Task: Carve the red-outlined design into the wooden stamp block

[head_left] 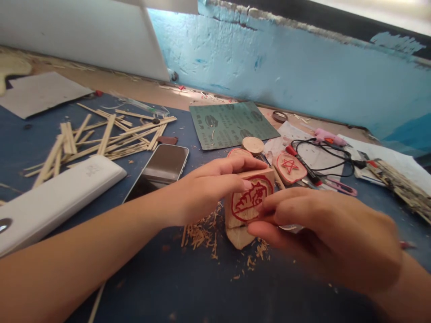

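Two hands [202, 190] [330, 233], one wooden block [248, 202], one phone [165, 163].

The left hand [202, 190] steadies a wooden block [251, 204] marked with a red drawing, thumb on its front and fingers over its top. The fingertips of the right hand [319, 224] are at the block's lower right. Shavings [198, 233] lie beside it on the blue desk [151, 278]. A phone [168, 159], thin sticks [107, 137] and a green sheet [232, 125] lie beyond.
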Demonstrator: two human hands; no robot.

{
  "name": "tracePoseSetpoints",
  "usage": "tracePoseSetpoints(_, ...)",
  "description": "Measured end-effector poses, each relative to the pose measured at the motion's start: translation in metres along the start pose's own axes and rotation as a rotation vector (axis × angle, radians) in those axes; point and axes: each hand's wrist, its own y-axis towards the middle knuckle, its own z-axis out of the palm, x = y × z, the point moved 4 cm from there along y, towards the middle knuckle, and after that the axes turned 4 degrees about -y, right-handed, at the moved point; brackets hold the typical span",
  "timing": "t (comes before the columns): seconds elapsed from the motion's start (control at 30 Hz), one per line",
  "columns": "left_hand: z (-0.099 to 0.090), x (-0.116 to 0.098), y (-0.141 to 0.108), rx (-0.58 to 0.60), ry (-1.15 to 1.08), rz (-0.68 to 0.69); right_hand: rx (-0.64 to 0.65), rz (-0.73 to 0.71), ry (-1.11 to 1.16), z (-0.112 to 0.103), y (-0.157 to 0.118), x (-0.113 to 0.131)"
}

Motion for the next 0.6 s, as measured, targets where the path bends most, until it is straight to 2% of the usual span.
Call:
tracePoseSetpoints(0.13,0.011,0.004,-0.001,0.005,-0.322,-0.123,0.127,0.032,-0.153,-0.016,-0.016,0.01)
tracePoseSetpoints(0.2,0.015,0.005,-0.002,0.029,-0.391,-0.154,0.191,0.024,-0.173,-0.021,-0.023,0.015)
tracePoseSetpoints(0.33,0.022,0.004,-0.006,0.109,-0.348,-0.151,0.253,-0.05,-0.209,-0.023,-0.029,0.024)
tracePoseSetpoints(0.5,0.033,0.005,-0.007,0.147,-0.316,-0.189,0.439,0.035,-0.248,-0.011,-0.04,0.025)
tracePoseSetpoints(0.6,0.039,0.005,-0.006,0.2,-0.296,-0.158,0.477,0.075,-0.254,-0.009,-0.045,0.027)
